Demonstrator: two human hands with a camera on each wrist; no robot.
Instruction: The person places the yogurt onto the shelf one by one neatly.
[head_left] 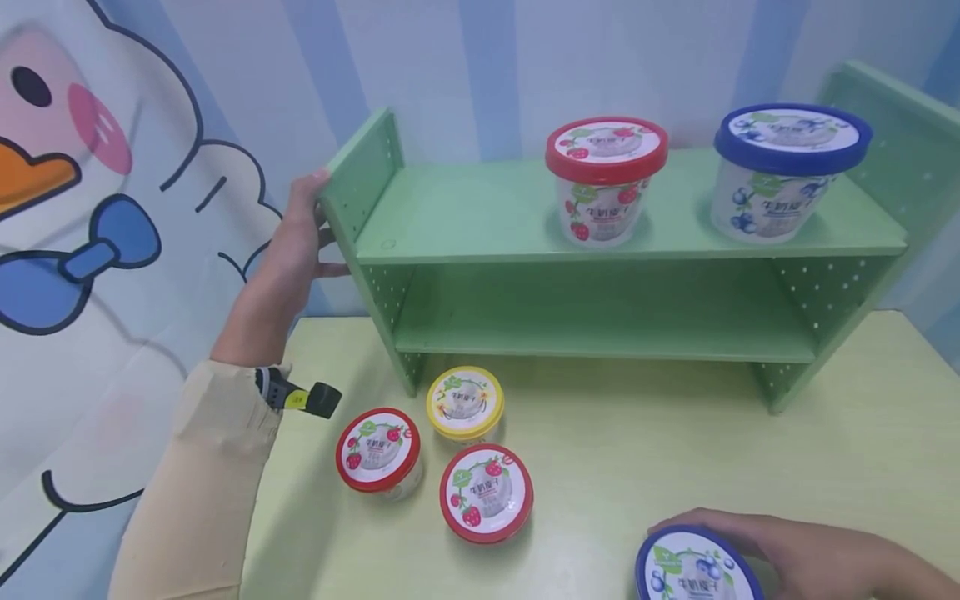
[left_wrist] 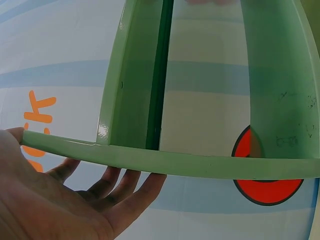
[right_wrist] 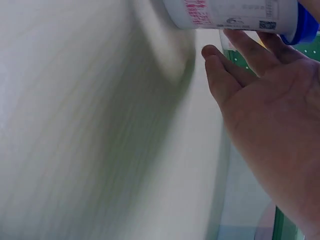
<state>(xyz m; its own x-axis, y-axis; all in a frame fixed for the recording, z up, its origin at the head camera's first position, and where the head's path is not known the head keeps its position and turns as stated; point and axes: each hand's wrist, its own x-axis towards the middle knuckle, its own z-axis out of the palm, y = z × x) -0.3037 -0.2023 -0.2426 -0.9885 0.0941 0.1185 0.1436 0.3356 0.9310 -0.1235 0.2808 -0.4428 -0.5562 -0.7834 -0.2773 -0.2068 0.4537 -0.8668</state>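
Note:
My left hand (head_left: 288, 242) holds the left side panel of a green two-tier shelf (head_left: 480, 208). In the left wrist view, its thumb reaches one end of the panel and the fingertips (left_wrist: 155, 182) touch the outer face. At the lower right, my right hand (head_left: 817, 554) grips a blue-lidded tub with blueberry prints (head_left: 693, 571). The right wrist view shows that tub's white side (right_wrist: 232, 12) lying across the fingers. On the upper tier stand a red-lidded strawberry tub (head_left: 606, 179) and another blue-lidded tub (head_left: 783, 175).
Left of centre on the pale table (head_left: 615, 442) stand a yellow-lidded tub (head_left: 465, 404) and two red-lidded tubs, one farther left (head_left: 378, 450) and one nearer (head_left: 487, 496). A striped wall with a cartoon duck (head_left: 82, 167) rises behind and to the left.

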